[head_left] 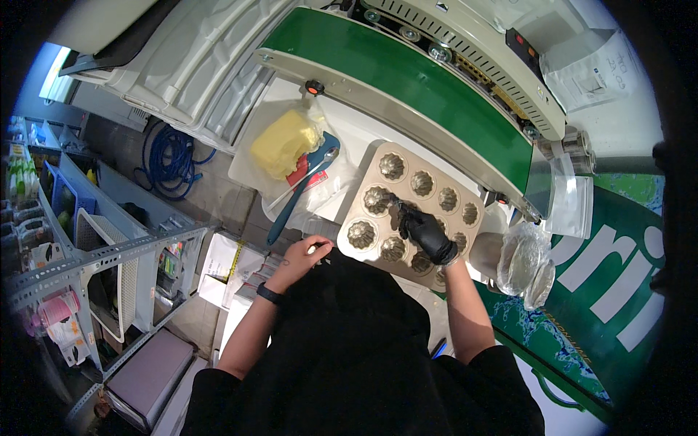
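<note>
A beige fluted-cup baking pan (407, 200) lies in front of me, its cups in rows. My right hand (427, 234), in a black glove, is over the pan with its fingers bent together. Those fingertips reach the edge of a cup in the left row; anything pinched in them is hidden. My bare left hand (304, 260) is curled beside the pan's near left corner, with a small white bit showing at the fingers. Left of the pan, a block of butter (285, 144) rests on its opened wrapper. A blue spatula (294, 205) and a thin metal-tipped spoon (309, 176) lie against it.
A machine with a green conveyor belt (407, 73) runs behind the pan. To the right stand a metal container (488, 253) and a clear plastic bag (520, 261). Metal shelving (109, 251) is at left, with a coiled blue hose (171, 161) on the floor.
</note>
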`<state>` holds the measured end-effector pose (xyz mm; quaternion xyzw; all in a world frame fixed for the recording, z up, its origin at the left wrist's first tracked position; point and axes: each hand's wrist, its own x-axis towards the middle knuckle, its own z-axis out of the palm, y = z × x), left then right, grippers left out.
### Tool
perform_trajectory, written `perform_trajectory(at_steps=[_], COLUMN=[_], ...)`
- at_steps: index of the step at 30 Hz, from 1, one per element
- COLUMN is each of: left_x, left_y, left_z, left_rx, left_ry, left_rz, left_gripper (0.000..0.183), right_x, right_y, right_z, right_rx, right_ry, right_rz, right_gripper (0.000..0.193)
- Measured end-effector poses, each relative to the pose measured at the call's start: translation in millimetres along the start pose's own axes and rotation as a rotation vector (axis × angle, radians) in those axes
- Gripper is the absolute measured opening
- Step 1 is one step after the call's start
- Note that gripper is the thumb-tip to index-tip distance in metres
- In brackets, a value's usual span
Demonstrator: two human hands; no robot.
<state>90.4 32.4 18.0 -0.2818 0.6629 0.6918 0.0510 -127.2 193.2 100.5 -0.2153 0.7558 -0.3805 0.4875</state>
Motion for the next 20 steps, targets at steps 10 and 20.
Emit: perform_trajectory(at_steps=[10, 20], left_x=[-1, -2], left_y=[6, 6], left_z=[-4, -1], left_rx=[-0.003, 0.031], left_ry=[0.030, 0.016], left_rz=[-0.040, -0.005], left_gripper=[0.025, 0.026], right_x=[-7, -8], right_y=[15, 1], right_z=[1, -14], right_rx=[0.482, 0.551], right_ry=[0.055, 0.095], right_rz=[0.074, -0.003], right_gripper=[0.038, 0.045])
